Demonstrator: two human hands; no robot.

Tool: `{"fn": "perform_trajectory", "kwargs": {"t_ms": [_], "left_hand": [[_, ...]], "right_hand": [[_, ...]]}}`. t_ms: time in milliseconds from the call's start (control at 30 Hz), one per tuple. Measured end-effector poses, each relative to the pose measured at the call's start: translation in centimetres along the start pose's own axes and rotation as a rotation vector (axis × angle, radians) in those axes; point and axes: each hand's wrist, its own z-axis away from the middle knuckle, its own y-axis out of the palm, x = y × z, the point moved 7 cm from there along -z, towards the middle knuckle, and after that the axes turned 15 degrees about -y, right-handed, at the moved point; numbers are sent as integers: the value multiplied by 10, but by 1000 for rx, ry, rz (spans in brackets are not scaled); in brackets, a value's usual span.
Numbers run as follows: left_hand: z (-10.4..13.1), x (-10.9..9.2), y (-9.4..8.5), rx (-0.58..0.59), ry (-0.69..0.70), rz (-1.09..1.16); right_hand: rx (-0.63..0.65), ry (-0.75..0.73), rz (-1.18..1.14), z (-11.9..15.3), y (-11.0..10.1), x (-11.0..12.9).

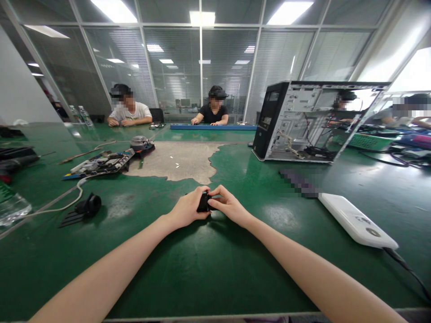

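Observation:
A small black block-shaped part (203, 202) is held just above or on the green table, between both hands; its kind cannot be made out. My left hand (187, 207) wraps round its left side, fingers closed on it. From the right, my right hand (230, 205) pinches the part's right edge with thumb and fingertips. Much of the part is hidden behind the fingers. Left of my hands lies a black plastic piece with a round end and flat prongs (88, 205).
The green table (161, 278) has a bare peeled patch (175, 159). A circuit board (101, 163) lies left, an open computer case (303, 123) stands right, near a white power bank (357, 220) with a cable. A plastic bottle (13, 206) is far left. Several people sit across.

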Motion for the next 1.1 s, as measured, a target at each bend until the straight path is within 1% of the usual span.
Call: {"fn": "perform_trajectory", "kwargs": {"t_ms": [167, 300, 433, 533, 767, 900, 1033, 1100], "left_hand": [[-1, 1, 1, 8, -6, -5], [0, 2, 1, 3, -3, -11], [0, 2, 1, -4, 4, -20], [0, 1, 0, -6, 15, -22], [-1, 1, 1, 2, 18, -15], [-1, 2, 1, 4, 1, -20], [-1, 3, 2, 0, -7, -47], [0, 2, 1, -6, 7, -45]], "right_hand": [[-48, 25, 22, -1, -4, -1], [6, 43, 6, 0, -3, -3], [64, -13, -49, 1, 0, -1], [53, -16, -54, 2, 1, -1], [-2, 8, 34, 0, -2, -4], [28, 26, 22, 1, -2, -8], [79, -14, -69, 2, 1, -3], [69, -12, -76, 2, 1, 0]]}}
